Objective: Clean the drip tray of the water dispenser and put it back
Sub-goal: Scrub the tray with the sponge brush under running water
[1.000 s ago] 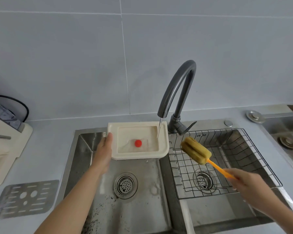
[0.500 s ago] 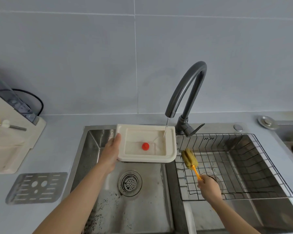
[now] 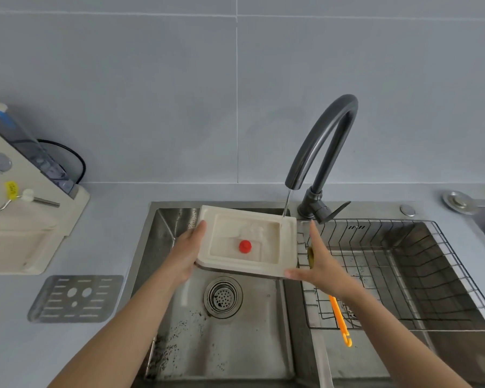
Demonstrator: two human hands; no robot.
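Observation:
The cream drip tray (image 3: 287, 247) with a red float (image 3: 245, 246) in its well is held over the left sink basin, under a thin stream of water from the dark faucet (image 3: 324, 147). My left hand (image 3: 186, 253) grips the tray's left edge. At the tray's right edge is my right hand (image 3: 321, 261), thumb under the front corner and fingers stretched along the side. The orange-handled sponge brush (image 3: 339, 317) lies in the wire rack, its sponge head mostly hidden behind my right hand. The water dispenser (image 3: 20, 208) stands on the counter at far left.
The tray's metal grille (image 3: 74, 299) lies on the counter left of the sink (image 3: 263, 345). A wire basket (image 3: 420, 275) fills the right basin. A drain (image 3: 223, 296) sits below the tray. A second sink edge and a round plug (image 3: 458, 202) show at far right.
My right hand has let go of the sponge brush, which now lies in the wire rack, and has moved left onto the tray's right edge. The tray has tilted slightly.

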